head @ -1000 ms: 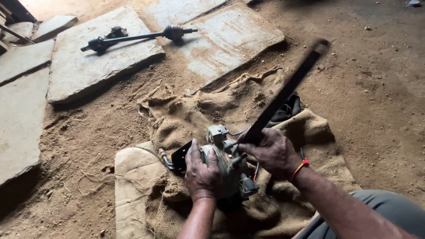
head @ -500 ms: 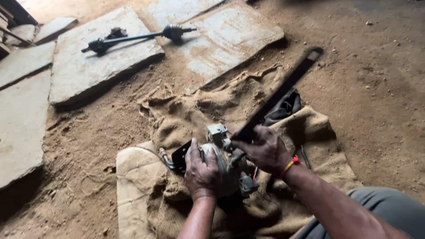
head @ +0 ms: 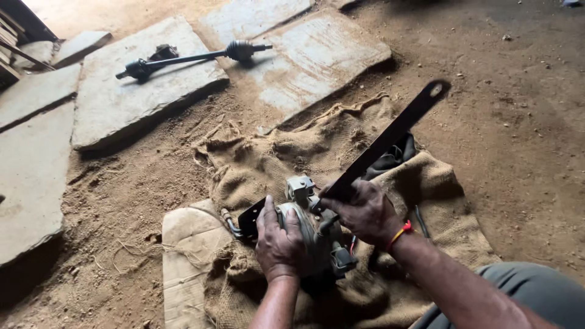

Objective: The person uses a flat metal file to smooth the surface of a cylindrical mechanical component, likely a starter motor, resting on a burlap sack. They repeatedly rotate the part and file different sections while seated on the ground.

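A grey metal machine part [head: 314,234] with a boxy fitting on top rests on burlap sacking [head: 286,155]. My left hand [head: 278,240] presses down on its near side, fingers wrapped over the casing. My right hand [head: 364,212] grips the lower end of a long flat black metal bar [head: 390,139], which slants up and away to the right with a hole near its far tip. The bar's lower end meets the part beside the fitting.
A black axle shaft [head: 189,58] lies on flat stone slabs [head: 140,91] at the back left. A folded pale sack [head: 189,256] sits at the near left. Dark cloth [head: 396,155] lies under the bar. Dusty dirt floor [head: 518,134] surrounds the sacking.
The bar's far tip has swung slightly down and left, and my right hand has shifted a little along it. My left hand stays on the part.
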